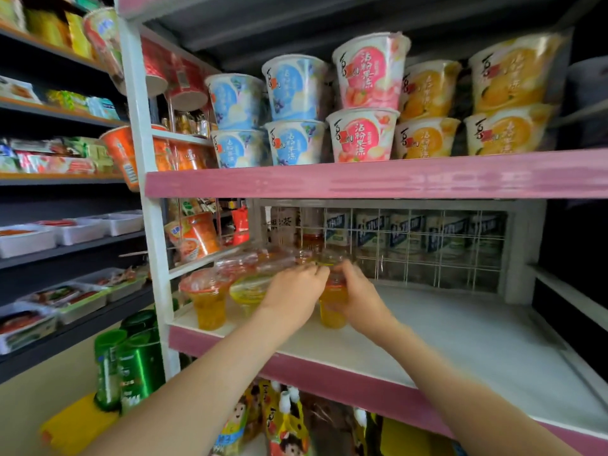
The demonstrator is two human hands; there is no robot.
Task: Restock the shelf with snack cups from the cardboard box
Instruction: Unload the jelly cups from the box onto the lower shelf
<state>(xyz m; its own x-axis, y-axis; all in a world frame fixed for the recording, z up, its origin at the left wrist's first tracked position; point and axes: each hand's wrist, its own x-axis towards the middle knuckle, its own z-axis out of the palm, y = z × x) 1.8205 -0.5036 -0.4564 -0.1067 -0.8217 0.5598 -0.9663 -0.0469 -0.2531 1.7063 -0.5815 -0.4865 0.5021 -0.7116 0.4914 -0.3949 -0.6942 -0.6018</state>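
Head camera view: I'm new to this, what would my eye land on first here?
Probably the stacked tubs in blue, pink and orange that crowd the upper shelf. Next, mid-picture, the left hand and right hand together hold an orange snack cup on the white lower shelf. A cluster of similar cups stands to its left.

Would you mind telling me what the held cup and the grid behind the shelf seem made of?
Cup: likely clear glossy plastic; yellow-orange contents show through its wall. Grid: probably white-coated metal wire; thin crossing bars, cartons visible behind.
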